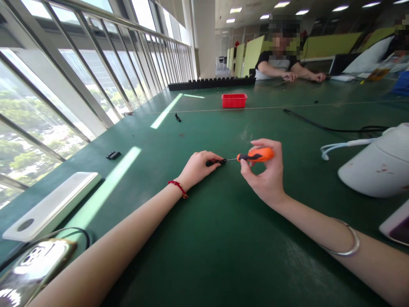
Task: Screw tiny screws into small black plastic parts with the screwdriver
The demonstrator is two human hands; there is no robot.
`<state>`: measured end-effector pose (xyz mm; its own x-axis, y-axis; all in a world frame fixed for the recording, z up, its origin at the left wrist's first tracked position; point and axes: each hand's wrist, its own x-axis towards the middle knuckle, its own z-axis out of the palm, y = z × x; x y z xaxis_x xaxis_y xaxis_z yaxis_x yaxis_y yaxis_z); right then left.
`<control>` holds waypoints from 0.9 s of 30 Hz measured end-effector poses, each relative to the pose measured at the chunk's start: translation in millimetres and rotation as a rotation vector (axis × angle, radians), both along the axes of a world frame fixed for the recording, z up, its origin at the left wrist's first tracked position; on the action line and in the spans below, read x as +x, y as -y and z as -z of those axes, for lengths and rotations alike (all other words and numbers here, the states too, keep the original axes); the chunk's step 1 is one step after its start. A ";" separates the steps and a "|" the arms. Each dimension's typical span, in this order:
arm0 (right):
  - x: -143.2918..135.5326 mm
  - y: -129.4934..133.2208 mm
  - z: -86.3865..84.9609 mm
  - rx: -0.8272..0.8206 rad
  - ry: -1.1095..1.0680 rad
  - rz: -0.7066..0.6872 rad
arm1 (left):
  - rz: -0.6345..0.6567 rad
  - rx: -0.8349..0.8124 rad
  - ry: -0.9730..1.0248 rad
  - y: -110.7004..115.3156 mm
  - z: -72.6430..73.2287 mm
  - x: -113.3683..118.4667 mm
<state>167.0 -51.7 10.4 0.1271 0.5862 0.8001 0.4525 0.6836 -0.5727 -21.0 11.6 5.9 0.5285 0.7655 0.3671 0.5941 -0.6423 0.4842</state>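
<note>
My left hand [200, 168] pinches a small black part [220, 161] low over the green table [204, 247]. Between the fingers of my right hand [268, 179] is a screwdriver [260, 154] with an orange and black handle. Its thin metal shaft points left, and the tip meets the right end of the black part. The tool lies nearly level. My fingers cover much of the black part, so its full shape is hidden.
A red bin [234, 101] stands ahead, before a long black rack [211, 83]. Small black pieces [113, 155], a white case [53, 207] and a phone [35, 264] are left. A white container [380, 164] and black cable [332, 129] are right. A person [277, 64] sits across.
</note>
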 end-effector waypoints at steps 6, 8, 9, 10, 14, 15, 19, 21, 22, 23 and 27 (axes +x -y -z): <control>0.0 1.5 0.8 -0.058 0.111 0.044 | 0.003 0.002 -0.015 1.8 -1.1 0.2; -1.3 2.6 0.7 -0.047 0.100 0.003 | 0.003 0.003 -0.016 1.6 -0.9 0.1; -1.9 2.8 0.6 -0.026 0.086 -0.012 | 0.003 0.004 -0.017 1.5 -0.8 0.0; -2.3 2.7 0.5 -0.002 0.068 -0.021 | 0.004 0.005 -0.018 1.3 -0.7 -0.1; -1.6 1.2 0.0 -0.002 0.049 0.011 | 0.015 0.010 -0.018 1.2 -0.5 -0.2; -1.2 1.0 -0.1 -0.028 0.069 0.017 | 0.017 0.009 -0.020 1.2 -0.5 -0.1; -1.4 1.3 0.3 -0.068 0.093 -0.010 | 0.022 0.007 -0.028 1.6 -0.7 -0.1; -1.7 0.9 0.8 -0.029 0.049 0.001 | 0.023 0.011 -0.025 1.7 -0.7 -0.1; -1.6 0.5 1.0 -0.008 0.033 0.007 | 0.024 0.012 -0.024 1.7 -0.8 -0.1; -1.4 0.2 1.2 0.007 0.025 0.009 | 0.025 0.013 -0.022 1.7 -0.9 -0.1; -0.6 0.7 1.0 -0.013 0.107 0.007 | 0.033 0.020 -0.020 1.7 -1.4 0.1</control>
